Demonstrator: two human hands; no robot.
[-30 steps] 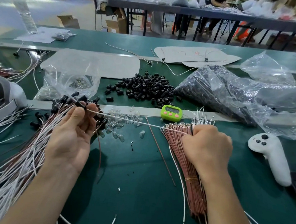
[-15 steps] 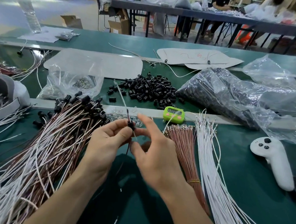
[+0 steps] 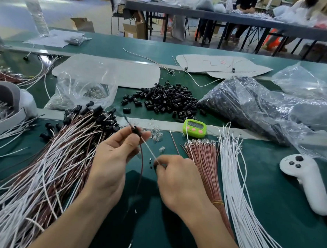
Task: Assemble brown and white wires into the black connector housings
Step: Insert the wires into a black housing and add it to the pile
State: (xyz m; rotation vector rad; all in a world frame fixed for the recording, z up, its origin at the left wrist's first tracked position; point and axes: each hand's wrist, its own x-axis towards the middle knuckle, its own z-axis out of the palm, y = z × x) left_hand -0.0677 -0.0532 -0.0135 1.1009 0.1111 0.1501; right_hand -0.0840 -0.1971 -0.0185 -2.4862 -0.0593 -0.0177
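Step in hand: seating the thin white insulated wire (image 3: 147, 147) in the small black plastic connector housing (image 3: 135, 130). The left hand (image 3: 114, 159) pinches this housing between thumb and fingertips above the green bench mat (image 3: 269, 188), and the thin brown insulated wire (image 3: 141, 166) already hangs from it. The right hand (image 3: 176, 180) pinches the white wire a short way along; the next move probably calls for a straight, firm pull or push to confirm the terminal has locked. Half a second earlier both hands met at the housing; the right has since slid down the wire.

green table mat (image 3: 269, 197), black housings (image 3: 164, 99), brown wires (image 3: 204, 164), white wires (image 3: 237, 186), lime-green timer with pink buttons (image 3: 194, 127)
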